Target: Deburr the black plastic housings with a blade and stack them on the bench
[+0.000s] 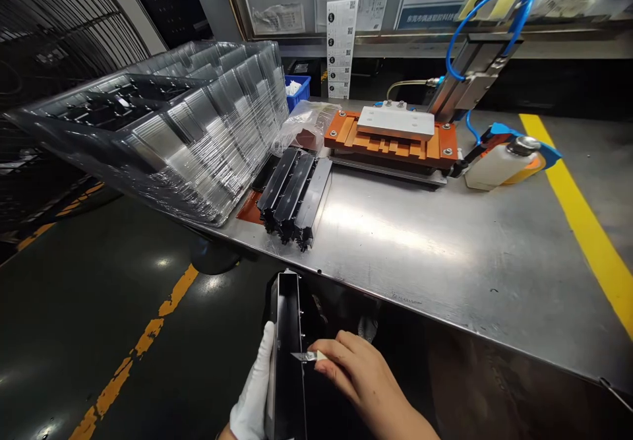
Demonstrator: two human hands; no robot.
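Note:
My left hand (254, 390), in a white glove, grips a long black plastic part (288, 321) by its left side. The part is held lengthwise below the table's front edge, its hollow channel facing up. In my bare right hand (363, 377) is a craft knife (309, 356), pinched between thumb and fingers. Its blade points left and lies over the right rim of the part; whether it touches cannot be made out. Several similar black parts (295, 192) lie side by side on the metal table (395, 229).
Stacked clear plastic trays (208, 136), wrapped in film, stand at the left with black parts inside. An orange fixture (390, 140) with a silver block and pneumatic cylinder (465, 77) sits at the back. A white bottle (504, 163) stands right of it, near yellow tape (578, 216).

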